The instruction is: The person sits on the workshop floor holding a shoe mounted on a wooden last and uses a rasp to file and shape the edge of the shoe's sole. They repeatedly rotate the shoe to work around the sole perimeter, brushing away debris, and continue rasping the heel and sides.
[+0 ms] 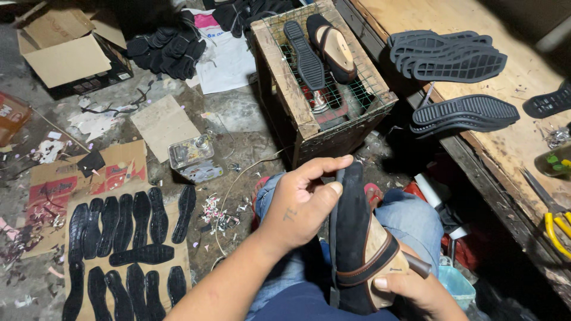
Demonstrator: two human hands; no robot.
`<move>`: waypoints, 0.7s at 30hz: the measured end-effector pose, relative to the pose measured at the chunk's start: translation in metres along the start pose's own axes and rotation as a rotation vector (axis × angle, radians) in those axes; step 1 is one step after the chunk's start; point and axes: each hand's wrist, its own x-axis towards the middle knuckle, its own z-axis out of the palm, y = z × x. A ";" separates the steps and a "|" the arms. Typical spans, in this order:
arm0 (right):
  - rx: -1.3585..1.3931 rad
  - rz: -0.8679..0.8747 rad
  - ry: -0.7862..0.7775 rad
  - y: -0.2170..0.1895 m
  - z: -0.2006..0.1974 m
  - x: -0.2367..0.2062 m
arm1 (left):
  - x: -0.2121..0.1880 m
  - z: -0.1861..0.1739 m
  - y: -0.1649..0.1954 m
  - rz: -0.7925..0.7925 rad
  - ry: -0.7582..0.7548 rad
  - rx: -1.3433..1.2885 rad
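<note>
Black slip-on shoe (357, 238) held on edge over the lap, toe pointing away, tan insole facing right. Left hand (300, 202) wraps the toe end from the left: fingers curled over the top edge, thumb pressed on the black sole rim. Left forearm comes up from the bottom edge, wrist bent. Right hand (419, 291) grips the heel end from below, thumb on the tan insole, fingers closed under it; a dark tool handle (416, 264) pokes out by that hand, hold unclear. Jeans knees under the shoe. Left on the floor, cardboard sheet (119, 238) carrying rows of black soles (125, 217). Small clear bottle (191, 156) near its far corner. Farther, wooden crate (297, 101) with wire-mesh top bearing one sole and one shoe. Right, workbench (517, 142), stacked soles (449, 56) along its near edge, yellow-handled pliers (556, 229) at the right edge.
</note>
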 end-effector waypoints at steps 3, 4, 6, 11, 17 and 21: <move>-0.088 -0.063 -0.113 0.006 -0.011 0.006 | 0.001 -0.003 0.010 0.158 0.031 0.244; -0.078 -0.075 -0.138 0.008 -0.013 0.006 | 0.003 -0.004 0.014 0.237 0.044 0.351; -0.082 -0.081 -0.148 0.013 -0.017 0.007 | 0.003 -0.003 0.019 0.160 0.068 0.352; -0.174 -0.093 -0.128 0.015 -0.017 0.003 | 0.003 0.003 0.022 0.312 0.145 0.559; -0.100 -0.046 -0.095 0.012 -0.014 0.005 | 0.011 -0.004 0.015 -0.013 0.154 0.301; -0.115 -0.069 -0.113 0.013 -0.014 0.008 | 0.009 -0.006 0.012 -0.209 0.114 0.077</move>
